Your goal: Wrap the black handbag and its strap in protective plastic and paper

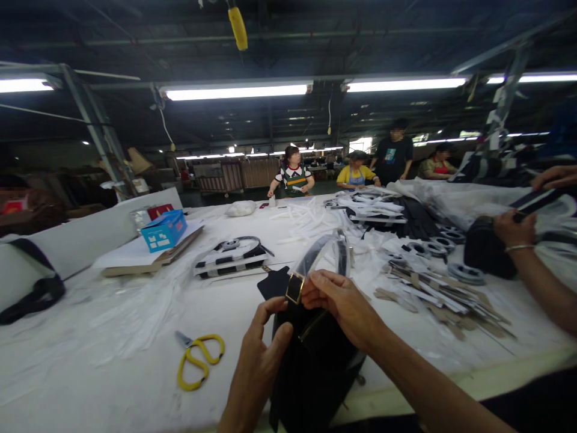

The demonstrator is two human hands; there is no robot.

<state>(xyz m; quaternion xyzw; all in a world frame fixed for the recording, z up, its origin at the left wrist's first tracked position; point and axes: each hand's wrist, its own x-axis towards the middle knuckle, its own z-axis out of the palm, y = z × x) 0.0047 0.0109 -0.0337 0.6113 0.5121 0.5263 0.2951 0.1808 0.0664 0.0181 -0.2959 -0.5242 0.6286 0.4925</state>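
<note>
A black bag stands at the table's front edge between my hands. Its arched handle is wrapped in clear plastic and white material. A gold-rimmed square buckle sits on a black strap at the bag's top. My right hand is closed, its fingertips pinching the strap just right of the buckle; the exact grip is partly hidden. At the bag's left side, my left hand has thumb and forefinger apart, the forefinger tip at the buckle's lower corner. Yellow-handled scissors lie to the left.
Another wrapped black bag lies farther back beside a blue box on boards. To the right are a pile of strips and several tape rolls. A co-worker's hands handle a black bag at far right.
</note>
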